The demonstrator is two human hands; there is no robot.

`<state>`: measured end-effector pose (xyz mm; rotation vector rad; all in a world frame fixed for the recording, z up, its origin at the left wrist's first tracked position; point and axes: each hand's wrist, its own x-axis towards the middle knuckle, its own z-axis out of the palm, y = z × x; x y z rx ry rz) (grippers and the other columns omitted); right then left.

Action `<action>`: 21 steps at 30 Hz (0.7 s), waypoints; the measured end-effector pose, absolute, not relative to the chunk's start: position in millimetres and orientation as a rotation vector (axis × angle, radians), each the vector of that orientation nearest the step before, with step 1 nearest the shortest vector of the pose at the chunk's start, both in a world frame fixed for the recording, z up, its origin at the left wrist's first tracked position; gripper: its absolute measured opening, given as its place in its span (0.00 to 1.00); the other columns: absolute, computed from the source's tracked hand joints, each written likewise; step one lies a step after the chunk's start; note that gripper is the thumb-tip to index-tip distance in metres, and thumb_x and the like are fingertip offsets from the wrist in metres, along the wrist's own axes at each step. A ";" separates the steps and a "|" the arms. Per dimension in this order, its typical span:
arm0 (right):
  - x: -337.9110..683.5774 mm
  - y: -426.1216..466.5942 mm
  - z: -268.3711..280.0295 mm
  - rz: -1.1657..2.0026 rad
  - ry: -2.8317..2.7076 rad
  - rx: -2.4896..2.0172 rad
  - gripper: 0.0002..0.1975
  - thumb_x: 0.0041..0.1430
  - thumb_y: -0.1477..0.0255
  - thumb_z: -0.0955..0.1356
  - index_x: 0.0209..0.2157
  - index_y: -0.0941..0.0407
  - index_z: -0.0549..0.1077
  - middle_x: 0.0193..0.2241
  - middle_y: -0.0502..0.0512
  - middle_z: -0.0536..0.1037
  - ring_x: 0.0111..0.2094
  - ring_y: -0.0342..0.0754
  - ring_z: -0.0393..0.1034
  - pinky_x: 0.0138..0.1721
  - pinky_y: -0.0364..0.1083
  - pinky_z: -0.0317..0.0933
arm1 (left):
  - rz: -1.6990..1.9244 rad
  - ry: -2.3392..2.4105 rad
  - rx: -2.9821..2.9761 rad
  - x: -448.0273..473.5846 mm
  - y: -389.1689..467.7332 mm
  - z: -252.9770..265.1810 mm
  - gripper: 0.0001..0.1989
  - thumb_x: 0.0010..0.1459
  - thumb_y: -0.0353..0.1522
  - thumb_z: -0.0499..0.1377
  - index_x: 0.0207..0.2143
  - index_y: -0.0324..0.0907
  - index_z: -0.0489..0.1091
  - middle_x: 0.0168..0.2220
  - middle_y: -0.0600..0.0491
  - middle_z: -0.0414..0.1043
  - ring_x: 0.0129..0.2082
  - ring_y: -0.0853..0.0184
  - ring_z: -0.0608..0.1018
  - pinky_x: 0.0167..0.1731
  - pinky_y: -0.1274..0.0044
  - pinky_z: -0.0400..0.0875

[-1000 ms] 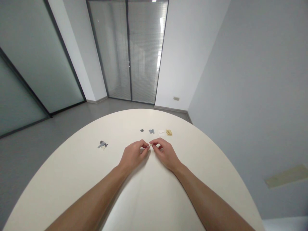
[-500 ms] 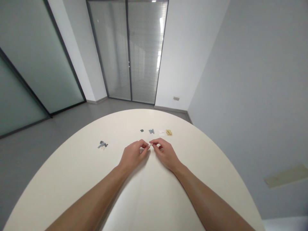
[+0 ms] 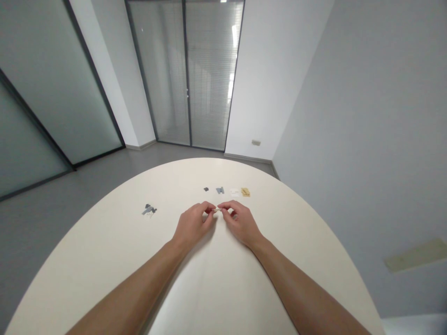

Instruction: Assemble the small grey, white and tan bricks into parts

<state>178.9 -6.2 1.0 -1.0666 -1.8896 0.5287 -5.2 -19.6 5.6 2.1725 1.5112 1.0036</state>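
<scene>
I note the left hand (image 3: 194, 220) and right hand (image 3: 241, 224) pinching one slim pale piece (image 3: 218, 210) between them over the smooth, rounded white table (image 3: 223, 279); fingertips cover its ends. Beyond, flat yellow pieces (image 3: 245, 191) and a grey piece (image 3: 220, 190) are too small to identify.

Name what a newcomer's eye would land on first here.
Probably the bare left hand and bare right hand, pinching a small pale piece between them over the large white round-edged table. Just beyond them lies a row of small flat pieces: black, blue-grey, white and mustard-yellow. A small grey-and-black cluster sits off to the left.
</scene>
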 end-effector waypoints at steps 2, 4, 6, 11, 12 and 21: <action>179.2 -5.6 0.3 0.523 -1.892 -1.076 0.08 0.62 0.73 0.66 0.40 0.52 0.77 0.38 0.53 0.80 0.39 0.46 0.73 0.36 0.44 0.66 | 1.009 1.503 2.175 -5.3 -19.3 5.2 0.10 0.61 0.31 0.54 0.42 0.47 0.73 0.41 0.54 0.79 0.42 0.64 0.79 0.42 0.72 0.70; 179.5 -5.2 -0.5 0.519 -1.893 -1.086 0.08 0.62 0.72 0.67 0.40 0.52 0.77 0.38 0.53 0.80 0.39 0.46 0.73 0.36 0.44 0.66 | 1.012 1.495 2.174 -5.5 -19.2 4.9 0.10 0.60 0.30 0.54 0.42 0.47 0.73 0.42 0.54 0.79 0.42 0.64 0.79 0.42 0.72 0.71; 179.6 -5.1 -1.0 0.517 -1.886 -1.098 0.07 0.62 0.72 0.67 0.40 0.52 0.77 0.38 0.53 0.80 0.39 0.46 0.73 0.36 0.44 0.67 | 1.019 1.492 2.169 -5.9 -19.1 4.7 0.11 0.59 0.29 0.55 0.43 0.48 0.73 0.42 0.54 0.79 0.42 0.64 0.79 0.43 0.72 0.71; 179.3 -5.4 -0.9 0.523 -1.875 -1.113 0.08 0.61 0.73 0.67 0.41 0.53 0.77 0.38 0.53 0.80 0.39 0.46 0.73 0.37 0.44 0.67 | 1.022 1.487 2.167 -6.5 -18.8 3.8 0.13 0.59 0.28 0.55 0.44 0.48 0.73 0.43 0.54 0.79 0.42 0.64 0.79 0.43 0.73 0.71; 179.2 -5.4 -0.7 0.523 -1.875 -1.112 0.08 0.61 0.74 0.66 0.41 0.53 0.77 0.38 0.53 0.80 0.39 0.46 0.73 0.37 0.44 0.67 | 1.022 1.488 2.172 -6.5 -18.7 3.7 0.13 0.59 0.28 0.55 0.44 0.48 0.73 0.43 0.54 0.79 0.42 0.64 0.79 0.43 0.73 0.71; 179.1 -5.3 0.1 0.510 -1.891 -1.110 0.08 0.61 0.74 0.66 0.40 0.53 0.77 0.38 0.53 0.80 0.39 0.46 0.73 0.36 0.45 0.67 | 1.023 1.480 2.186 -6.1 -17.5 2.5 0.12 0.60 0.29 0.54 0.43 0.47 0.73 0.43 0.54 0.79 0.42 0.64 0.79 0.43 0.73 0.71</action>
